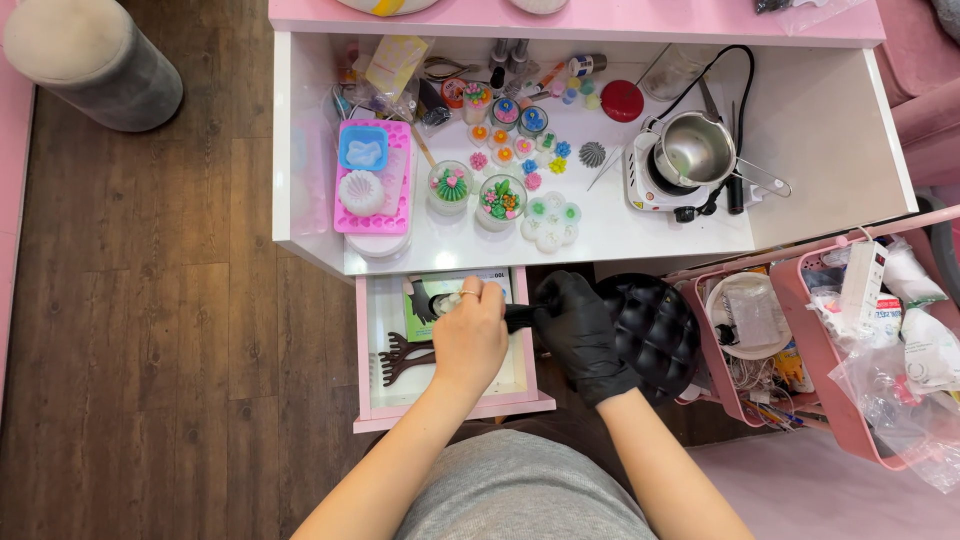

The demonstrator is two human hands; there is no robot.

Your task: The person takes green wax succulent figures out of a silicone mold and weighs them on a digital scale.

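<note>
Over the open pink drawer point(380, 345) both hands meet. The left hand point(470, 335) is bare, with a ring on one finger, and the right hand point(582, 335) wears a black glove. Between them is a small pale, roundish thing point(447, 302), glossy, mostly covered by the bare fingers, so what it is cannot be told. The left grip is curled down over it, fingers together on its right side. The gloved grip is closed around a short dark piece point(519, 318) that pokes left toward the bare hand; the two hands are touching or very nearly so. The pale thing sits just above the far part of the drawer, over a green-and-white card point(420, 318) lying inside.

Nearer in the drawer lies a dark brown hand-shaped tool point(400, 360). Just right of the gloved hand is a black quilted seat point(655, 330). On the white worktop point(620, 235) beyond stand two little cups with cactus and flower figures point(477, 192), a pink mould tray point(372, 178), and a small steel pot on a hotplate point(692, 150).
</note>
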